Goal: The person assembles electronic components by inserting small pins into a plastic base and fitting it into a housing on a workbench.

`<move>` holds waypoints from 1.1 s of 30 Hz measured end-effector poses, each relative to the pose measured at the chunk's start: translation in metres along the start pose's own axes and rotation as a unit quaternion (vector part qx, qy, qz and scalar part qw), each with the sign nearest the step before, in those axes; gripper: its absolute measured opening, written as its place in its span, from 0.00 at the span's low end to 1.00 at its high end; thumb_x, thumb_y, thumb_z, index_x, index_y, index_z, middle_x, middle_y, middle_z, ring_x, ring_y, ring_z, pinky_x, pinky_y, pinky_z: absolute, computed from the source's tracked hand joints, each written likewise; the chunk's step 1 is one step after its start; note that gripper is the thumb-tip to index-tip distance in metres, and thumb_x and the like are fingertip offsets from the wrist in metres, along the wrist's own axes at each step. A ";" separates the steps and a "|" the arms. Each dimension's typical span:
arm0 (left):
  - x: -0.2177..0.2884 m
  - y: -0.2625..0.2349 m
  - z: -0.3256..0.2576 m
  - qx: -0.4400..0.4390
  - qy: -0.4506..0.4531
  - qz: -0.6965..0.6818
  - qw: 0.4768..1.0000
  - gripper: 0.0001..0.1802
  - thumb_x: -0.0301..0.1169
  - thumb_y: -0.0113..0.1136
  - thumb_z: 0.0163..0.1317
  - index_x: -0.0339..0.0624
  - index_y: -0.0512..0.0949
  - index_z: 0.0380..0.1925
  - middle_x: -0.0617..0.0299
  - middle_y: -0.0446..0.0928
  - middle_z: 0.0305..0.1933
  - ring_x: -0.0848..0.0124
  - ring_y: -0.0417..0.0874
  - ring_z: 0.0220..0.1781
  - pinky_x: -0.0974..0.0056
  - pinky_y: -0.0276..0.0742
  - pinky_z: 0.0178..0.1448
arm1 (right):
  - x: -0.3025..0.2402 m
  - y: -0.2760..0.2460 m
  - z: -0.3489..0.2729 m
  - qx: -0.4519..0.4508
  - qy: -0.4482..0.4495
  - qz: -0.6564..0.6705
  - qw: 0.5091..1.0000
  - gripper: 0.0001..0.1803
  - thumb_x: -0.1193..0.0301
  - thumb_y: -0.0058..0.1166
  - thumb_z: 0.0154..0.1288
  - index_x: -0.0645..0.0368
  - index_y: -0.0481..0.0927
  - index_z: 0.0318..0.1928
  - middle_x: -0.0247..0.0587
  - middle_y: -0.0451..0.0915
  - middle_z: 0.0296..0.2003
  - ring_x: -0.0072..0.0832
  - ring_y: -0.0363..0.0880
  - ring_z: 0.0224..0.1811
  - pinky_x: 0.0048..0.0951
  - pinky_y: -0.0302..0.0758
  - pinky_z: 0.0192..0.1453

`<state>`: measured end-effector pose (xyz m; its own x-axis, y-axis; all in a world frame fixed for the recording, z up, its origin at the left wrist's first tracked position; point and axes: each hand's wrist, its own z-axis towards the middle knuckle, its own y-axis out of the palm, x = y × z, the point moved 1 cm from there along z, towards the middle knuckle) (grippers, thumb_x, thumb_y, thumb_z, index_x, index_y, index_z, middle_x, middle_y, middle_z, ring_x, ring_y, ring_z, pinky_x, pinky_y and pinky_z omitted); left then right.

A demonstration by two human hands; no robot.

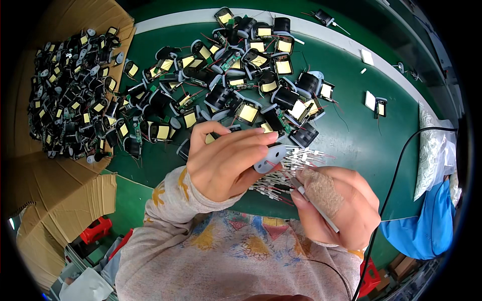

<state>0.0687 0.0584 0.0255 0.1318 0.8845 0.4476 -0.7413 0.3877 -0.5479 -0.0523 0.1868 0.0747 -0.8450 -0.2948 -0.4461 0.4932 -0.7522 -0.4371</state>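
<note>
My left hand (221, 163) is closed around a small device whose grey oval end plate (270, 158), pierced with holes, faces right. The rest of that device is hidden behind my fingers. A red wire shows at the plate. Pinched between the thumb and fingers of my right hand (346, 205) is a slim, flat metal tool (321, 213) that looks like tweezers, its tip near the plate. A brown fabric patch (325, 193) covers part of my right index finger. Below and between both hands lies a heap of small white connectors (301, 158) with red and dark wires.
Many black devices (218, 98) with yellow pads and green circuit boards spread over the green table (351, 145). A cardboard box (108, 15) full of similar devices stands at left. At right are a clear bag (429, 155) of white parts, a black cable (396, 165) and blue cloth (427, 226).
</note>
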 end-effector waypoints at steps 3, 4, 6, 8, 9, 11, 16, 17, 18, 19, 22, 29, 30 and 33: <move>0.001 -0.001 0.000 -0.002 -0.007 0.001 1.000 0.27 0.30 0.72 0.43 0.43 0.69 0.42 0.61 0.82 0.40 0.70 0.84 0.39 0.66 0.64 0.41 | -0.001 0.000 0.000 -0.015 0.013 -0.002 1.000 0.15 0.77 0.60 0.31 0.69 0.81 0.28 0.49 0.80 0.25 0.33 0.80 0.25 0.23 0.79 0.28; 0.001 -0.001 0.000 -0.002 -0.006 0.000 1.000 0.27 0.30 0.72 0.43 0.43 0.69 0.42 0.61 0.82 0.40 0.70 0.84 0.39 0.66 0.64 0.41 | -0.001 0.000 -0.001 -0.011 0.010 -0.002 1.000 0.16 0.77 0.59 0.30 0.69 0.82 0.28 0.49 0.80 0.26 0.32 0.80 0.25 0.23 0.80 0.29; 0.002 -0.002 0.001 0.000 -0.010 -0.012 1.000 0.27 0.30 0.72 0.43 0.43 0.69 0.43 0.60 0.82 0.40 0.71 0.84 0.39 0.66 0.64 0.41 | -0.002 -0.001 -0.001 -0.008 0.006 -0.002 1.000 0.16 0.77 0.58 0.30 0.69 0.82 0.28 0.48 0.80 0.26 0.32 0.80 0.26 0.22 0.80 0.29; 0.003 -0.003 0.000 -0.015 -0.014 -0.010 1.000 0.30 0.31 0.74 0.41 0.44 0.67 0.43 0.58 0.82 0.39 0.68 0.84 0.40 0.64 0.64 0.42 | -0.002 -0.002 -0.001 -0.015 0.000 -0.005 1.000 0.16 0.77 0.58 0.30 0.69 0.82 0.28 0.48 0.80 0.26 0.33 0.80 0.26 0.23 0.80 0.30; 0.003 -0.004 -0.001 -0.030 -0.020 -0.005 0.999 0.33 0.33 0.75 0.39 0.45 0.65 0.44 0.56 0.82 0.39 0.65 0.84 0.40 0.62 0.65 0.42 | -0.002 -0.002 -0.001 -0.018 -0.003 -0.004 1.000 0.16 0.77 0.58 0.30 0.69 0.82 0.28 0.48 0.80 0.26 0.33 0.80 0.26 0.23 0.80 0.30; 0.003 -0.003 -0.001 -0.031 -0.019 -0.002 0.999 0.33 0.33 0.75 0.39 0.45 0.65 0.44 0.56 0.82 0.39 0.65 0.84 0.40 0.62 0.65 0.42 | -0.001 0.000 -0.003 -0.008 -0.027 -0.008 1.000 0.16 0.77 0.58 0.31 0.68 0.81 0.28 0.48 0.80 0.25 0.33 0.80 0.26 0.23 0.79 0.29; 0.003 -0.005 0.000 -0.034 -0.022 0.008 0.999 0.33 0.33 0.75 0.40 0.46 0.64 0.45 0.56 0.82 0.39 0.65 0.84 0.40 0.62 0.65 0.42 | -0.003 0.006 -0.005 0.017 -0.057 -0.022 0.998 0.13 0.76 0.58 0.32 0.68 0.80 0.26 0.48 0.79 0.25 0.34 0.80 0.26 0.23 0.79 0.25; 0.003 -0.005 0.000 -0.033 -0.020 0.010 0.999 0.33 0.33 0.75 0.40 0.45 0.64 0.45 0.56 0.82 0.39 0.65 0.84 0.40 0.62 0.65 0.42 | -0.003 0.006 -0.004 0.019 -0.061 -0.024 0.998 0.13 0.76 0.58 0.32 0.68 0.80 0.26 0.48 0.79 0.25 0.34 0.80 0.26 0.23 0.78 0.25; 0.003 -0.004 0.000 -0.032 -0.019 0.011 0.999 0.33 0.32 0.74 0.41 0.45 0.64 0.45 0.56 0.82 0.39 0.65 0.84 0.40 0.62 0.65 0.42 | -0.002 0.007 -0.005 0.020 -0.066 -0.026 0.997 0.13 0.76 0.58 0.32 0.67 0.80 0.26 0.47 0.79 0.25 0.34 0.80 0.26 0.24 0.78 0.24; 0.003 -0.004 -0.001 -0.032 -0.019 0.012 0.999 0.33 0.32 0.74 0.41 0.45 0.64 0.45 0.56 0.82 0.39 0.65 0.84 0.40 0.62 0.65 0.42 | -0.001 0.008 -0.005 0.025 -0.066 -0.017 0.997 0.13 0.76 0.57 0.32 0.68 0.80 0.26 0.47 0.79 0.25 0.33 0.80 0.26 0.24 0.78 0.25; 0.003 -0.003 0.000 -0.031 -0.014 0.015 0.999 0.32 0.33 0.74 0.42 0.45 0.64 0.45 0.56 0.82 0.39 0.65 0.84 0.40 0.62 0.65 0.42 | 0.000 0.005 -0.004 0.006 -0.045 -0.004 0.999 0.12 0.76 0.57 0.33 0.68 0.80 0.26 0.48 0.79 0.25 0.32 0.79 0.25 0.24 0.79 0.26; 0.001 0.000 0.002 -0.014 -0.008 0.003 1.000 0.25 0.26 0.70 0.40 0.43 0.72 0.41 0.58 0.80 0.45 0.66 0.81 0.47 0.63 0.65 0.49 | 0.012 0.006 -0.001 -0.075 0.060 0.056 0.994 0.11 0.80 0.61 0.38 0.67 0.79 0.28 0.45 0.78 0.28 0.33 0.78 0.26 0.26 0.77 0.29; 0.001 0.000 0.003 -0.011 -0.010 0.015 1.000 0.23 0.26 0.70 0.39 0.44 0.74 0.39 0.57 0.79 0.46 0.64 0.80 0.50 0.62 0.65 0.52 | 0.013 0.005 0.000 -0.075 0.060 0.056 0.994 0.11 0.80 0.61 0.38 0.67 0.79 0.28 0.45 0.78 0.28 0.33 0.78 0.26 0.26 0.77 0.29; -0.004 0.000 0.006 -0.040 -0.026 -0.053 0.997 0.19 0.26 0.70 0.40 0.42 0.76 0.35 0.55 0.79 0.45 0.55 0.76 0.54 0.54 0.66 0.55 | 0.014 0.000 0.004 -0.123 0.107 0.053 0.985 0.12 0.81 0.63 0.37 0.64 0.79 0.29 0.42 0.77 0.25 0.33 0.77 0.24 0.27 0.75 0.27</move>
<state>0.0642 0.0531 0.0276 0.1712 0.8234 0.5410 -0.6693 0.5002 -0.5494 -0.0646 0.1799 0.0719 -0.7357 -0.2129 -0.6430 0.6339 -0.5509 -0.5429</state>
